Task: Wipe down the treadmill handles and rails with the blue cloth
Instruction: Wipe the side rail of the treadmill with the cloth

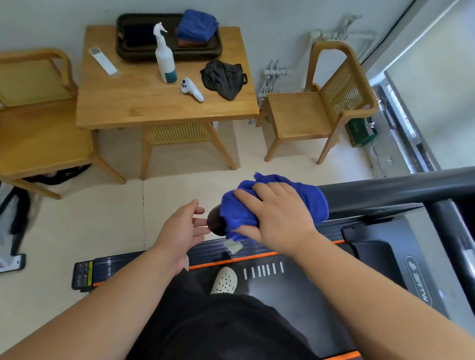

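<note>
A dark treadmill handle rail (pixel 393 190) runs from the right edge to its rounded end (pixel 215 221) at the centre. The blue cloth (pixel 240 209) is wrapped over that end. My right hand (pixel 280 216) presses down on the cloth, fingers curled around it and the rail. Just left of the rail's tip, my left hand (pixel 183 230) is open with its fingertips close to the tip and holds nothing. Below lies the treadmill deck (pixel 288 285) with an orange stripe, where my foot in a white shoe (pixel 225 281) stands.
Beyond the treadmill stands a wooden table (pixel 136 102) with a spray bottle (pixel 165 58), a dark tray (pixel 145 37) holding folded blue cloths (pixel 197 26), a remote, a white controller and a black cloth (pixel 223 78). Wooden chairs (pixel 322 106) flank it. A window is at right.
</note>
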